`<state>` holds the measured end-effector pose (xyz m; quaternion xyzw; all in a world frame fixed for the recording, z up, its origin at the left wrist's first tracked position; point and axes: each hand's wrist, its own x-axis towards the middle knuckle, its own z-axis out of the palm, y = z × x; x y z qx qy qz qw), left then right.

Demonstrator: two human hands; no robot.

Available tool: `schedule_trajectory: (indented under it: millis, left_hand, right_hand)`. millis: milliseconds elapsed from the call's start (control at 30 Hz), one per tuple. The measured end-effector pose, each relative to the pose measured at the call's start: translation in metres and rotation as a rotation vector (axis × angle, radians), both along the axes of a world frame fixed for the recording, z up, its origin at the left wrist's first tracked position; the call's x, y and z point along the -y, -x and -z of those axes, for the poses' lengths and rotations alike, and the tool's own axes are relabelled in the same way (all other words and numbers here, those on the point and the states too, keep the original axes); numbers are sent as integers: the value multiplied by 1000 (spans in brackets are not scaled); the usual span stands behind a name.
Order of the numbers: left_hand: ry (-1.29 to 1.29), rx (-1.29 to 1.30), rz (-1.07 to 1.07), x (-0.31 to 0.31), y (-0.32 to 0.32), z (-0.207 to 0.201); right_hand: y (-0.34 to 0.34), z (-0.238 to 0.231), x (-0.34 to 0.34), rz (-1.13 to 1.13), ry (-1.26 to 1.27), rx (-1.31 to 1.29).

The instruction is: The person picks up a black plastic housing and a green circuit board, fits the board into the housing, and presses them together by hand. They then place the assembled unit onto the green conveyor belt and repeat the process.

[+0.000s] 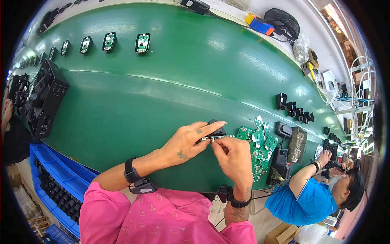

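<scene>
My left hand [190, 138] grips a small black plastic housing [217, 131] from above, its fingers along the top and its thumb below. A thin pale strip, like a circuit board's edge, shows on the housing's near side. Against that edge, my right hand [235, 152] has thumb and forefinger pinched together. A tiny light-coloured bit shows at those fingertips, too small to name. Beside my right hand lies a loose pile of green circuit boards [259, 140].
Right of the pile are a black device [283, 129], a tray of small metal parts [297, 145] and a black box-shaped tool [280, 166]. Black housings [281, 101] line the right; board-filled housings [142, 43] line the far left. A black carton [49, 99] stands left. A co-worker [310, 195] sits right.
</scene>
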<state>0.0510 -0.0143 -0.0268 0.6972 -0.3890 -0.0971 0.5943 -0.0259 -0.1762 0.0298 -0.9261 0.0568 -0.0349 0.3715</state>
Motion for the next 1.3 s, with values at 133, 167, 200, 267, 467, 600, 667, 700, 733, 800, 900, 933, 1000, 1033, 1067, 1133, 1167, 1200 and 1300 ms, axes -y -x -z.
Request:
schedule_trajectory:
  millis: [133,167,200,267,467,600,667,700,733,800,900,933,1000,1033,1067,1133,1167,1200,1300]
  left_hand:
    - [-22,24,-10,1,2,0]
    - [-43,26,-7,1,2,-1]
    - [-44,26,-12,0,2,-1]
    - [-72,47,-33,-1,3,1]
    - [-170,89,-128,4,13,3]
    - [-155,128,-160,4,19,3]
    - [-129,148,-199,4,20,7]
    - [-126,153,-204,4,20,6]
    - [-135,155,-201,2,19,4]
    - [-136,159,-201,2,18,2]
    - [-108,175,-219,2,20,1]
    - [-93,185,-226,2,19,1]
    - [-75,194,-231,2,19,0]
    - [-78,190,-231,2,20,0]
    - [-80,186,-231,2,20,0]
    - [-77,205,-232,1,20,1]
    - [-77,224,-233,-1,19,1]
    - [-76,222,-237,-1,20,3]
    - [-113,222,-266,-4,24,7]
  right_hand:
    - [-6,-10,1,-124,130,37]
    - [-6,-12,1,-133,160,16]
    - [-7,-13,1,-139,158,16]
    - [-9,-13,0,-114,174,-76]
    - [-6,-13,-7,-56,247,-37]
    - [-2,-16,-23,-49,450,-52]
    - [-3,-13,-20,-45,394,-10]
    - [-2,-9,-17,-49,333,22]
    - [-1,-5,-15,-52,336,29]
    - [3,6,-12,-3,59,93]
    - [12,16,-16,103,-94,100]
    - [15,20,-19,103,-91,99]
    - [18,25,-24,180,-133,139]
    - [19,27,-26,180,-130,139]
    - [19,29,-28,170,-50,198]
    - [19,29,-30,156,30,257]
    - [18,28,-31,141,86,291]
    - [17,28,-32,125,142,323]
    - [16,31,-38,103,220,334]
